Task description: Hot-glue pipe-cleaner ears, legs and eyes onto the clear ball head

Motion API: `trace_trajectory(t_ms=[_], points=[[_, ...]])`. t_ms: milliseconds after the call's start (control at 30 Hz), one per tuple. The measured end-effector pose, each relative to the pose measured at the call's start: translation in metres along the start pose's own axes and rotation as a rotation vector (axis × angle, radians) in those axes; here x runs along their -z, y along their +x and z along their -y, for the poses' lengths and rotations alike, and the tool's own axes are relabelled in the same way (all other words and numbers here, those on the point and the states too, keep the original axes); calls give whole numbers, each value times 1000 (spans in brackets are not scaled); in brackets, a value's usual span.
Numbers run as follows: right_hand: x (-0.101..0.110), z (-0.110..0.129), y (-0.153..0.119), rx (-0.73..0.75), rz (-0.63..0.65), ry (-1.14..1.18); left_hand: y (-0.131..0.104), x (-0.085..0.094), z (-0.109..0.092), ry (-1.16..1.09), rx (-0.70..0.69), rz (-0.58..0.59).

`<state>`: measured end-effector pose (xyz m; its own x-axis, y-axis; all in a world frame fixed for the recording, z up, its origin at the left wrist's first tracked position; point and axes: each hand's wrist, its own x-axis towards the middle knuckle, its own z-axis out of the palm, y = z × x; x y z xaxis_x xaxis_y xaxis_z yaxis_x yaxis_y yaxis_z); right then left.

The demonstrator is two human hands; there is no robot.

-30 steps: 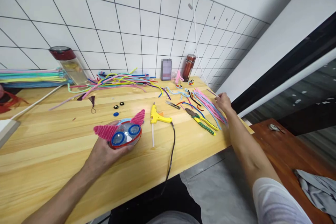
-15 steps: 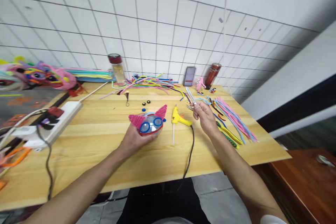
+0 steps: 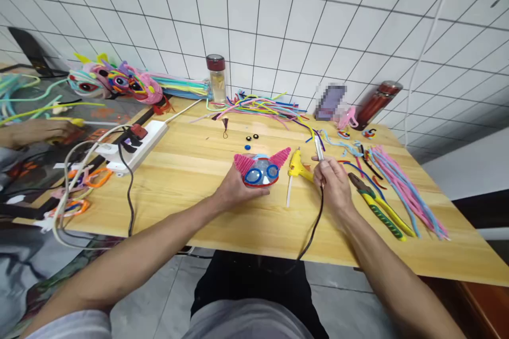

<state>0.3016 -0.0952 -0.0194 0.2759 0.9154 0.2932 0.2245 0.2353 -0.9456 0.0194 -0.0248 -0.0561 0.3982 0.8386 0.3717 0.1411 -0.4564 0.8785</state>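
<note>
My left hand (image 3: 234, 186) is closed around a clear craft head (image 3: 263, 175) with pink pipe-cleaner ears, two blue eye rings and a red lower rim. In my right hand (image 3: 333, 177), a slim silver tool, likely a utility knife (image 3: 318, 147), points up and away. A yellow glue gun (image 3: 299, 167) lies between the hands, a white glue stick under it and its black cord running to the table's front. Pliers (image 3: 377, 206) with green and yellow handles rest right of my right hand. Beyond the head are a blue bead (image 3: 247, 147) and two black ones (image 3: 252, 138).
Pipe cleaners (image 3: 262, 106) pile along the wall by a glass bottle (image 3: 217, 79). Pink and blue ones (image 3: 405, 190) lie right. At the back right stand a phone (image 3: 331, 102) and red flask (image 3: 379, 105). Left are a power strip (image 3: 143, 145) and another person's hand (image 3: 43, 130).
My view has turned left and down, so things sit further right. My right hand has lowered towards the glue gun, partly covering its handle. My left hand still holds the craft head.
</note>
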Motion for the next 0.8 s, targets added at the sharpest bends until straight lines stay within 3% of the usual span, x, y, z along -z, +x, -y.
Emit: trace_trajectory(t_ms=[167, 300, 533, 800], points=[[-2, 30, -6, 418, 143, -533, -3, -2, 13, -24, 11, -47], [-13, 24, -3, 748, 193, -753, -4, 0, 18, -7, 53, -74], [-16, -9, 0, 820, 189, -797, -5, 6, 7, 57, 51, -16], [-18, -7, -8, 821, 208, -906, -12, 4, 3, 68, 61, -89]])
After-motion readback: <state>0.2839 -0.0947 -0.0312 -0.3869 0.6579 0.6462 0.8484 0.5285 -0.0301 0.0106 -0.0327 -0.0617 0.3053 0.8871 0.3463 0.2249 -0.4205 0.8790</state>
